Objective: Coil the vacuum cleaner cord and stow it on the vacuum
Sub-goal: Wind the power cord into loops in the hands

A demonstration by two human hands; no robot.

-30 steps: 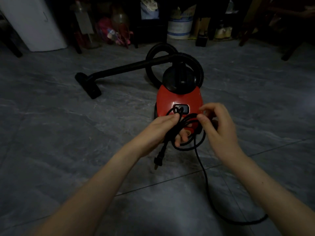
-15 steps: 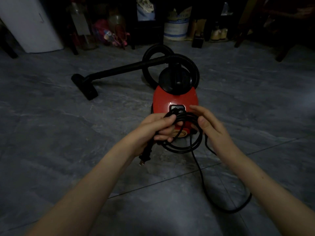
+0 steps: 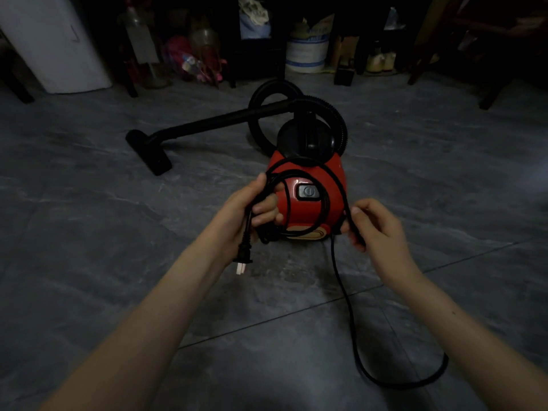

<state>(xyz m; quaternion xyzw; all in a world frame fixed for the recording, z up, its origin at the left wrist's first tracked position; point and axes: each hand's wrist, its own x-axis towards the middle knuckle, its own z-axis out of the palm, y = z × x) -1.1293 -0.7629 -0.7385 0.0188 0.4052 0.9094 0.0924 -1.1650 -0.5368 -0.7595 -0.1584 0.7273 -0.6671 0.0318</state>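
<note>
A small red canister vacuum (image 3: 332, 179) with a black top stands on the grey floor ahead of me. My left hand (image 3: 252, 209) grips a bundle of loops of the black cord (image 3: 326, 200) in front of the vacuum's switch, and the plug (image 3: 244, 255) dangles below that hand. My right hand (image 3: 376, 229) pinches the cord at the loop's right side. From there the loose cord (image 3: 347, 307) drops to the floor and curves away to the right.
The vacuum's black hose (image 3: 275, 93) loops behind it and its wand ends in a floor nozzle (image 3: 151, 152) to the left. A white appliance (image 3: 53, 43), bottles, a bucket (image 3: 307, 53) and dark furniture legs line the far wall.
The coil has been lifted and spread wider in front of the vacuum. My right hand has slid out to the right along the cord, and the slack on the floor has shifted.
</note>
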